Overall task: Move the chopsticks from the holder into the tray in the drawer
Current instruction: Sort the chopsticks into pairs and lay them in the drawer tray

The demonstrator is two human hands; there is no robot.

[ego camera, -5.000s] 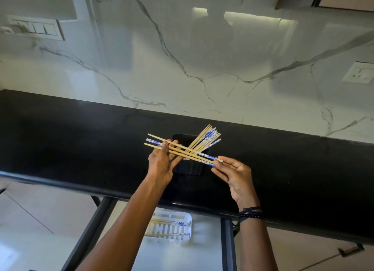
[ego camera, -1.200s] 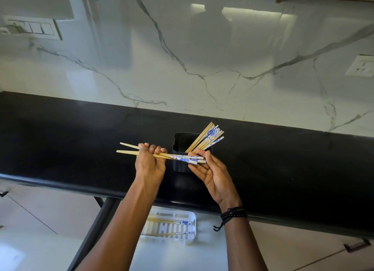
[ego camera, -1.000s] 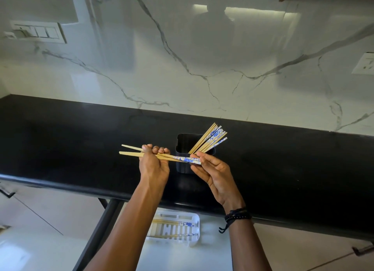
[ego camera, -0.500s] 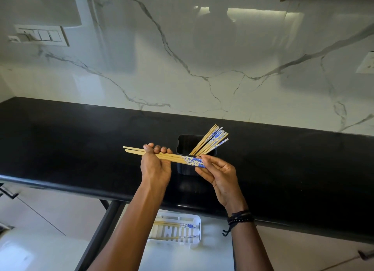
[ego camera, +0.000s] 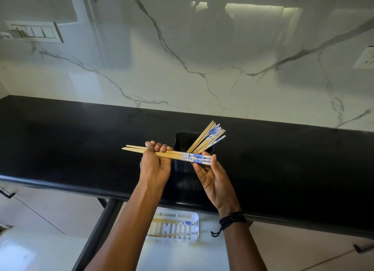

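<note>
Tidied since five seconds back: held chopsticks (ego camera: 182, 156) no longer splayed, now packed into one level bundle just in front of the holder (ego camera: 183, 141). Clasped at the bare-wood end by left hand (ego camera: 154, 166), fingers curled over. Propped at the patterned end on near-straight fingers of right hand (ego camera: 213, 179), thumb's part hard to read. Several more leaning in the holder, a few already in the tray (ego camera: 194, 217) in the drawer (ego camera: 182, 256) below. Probably ready to lower.

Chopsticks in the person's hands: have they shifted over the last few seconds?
Yes. Against the black holder, the held chopsticks have slid left and closed from a fan into a tight bundle, gripped by the left hand.
</note>
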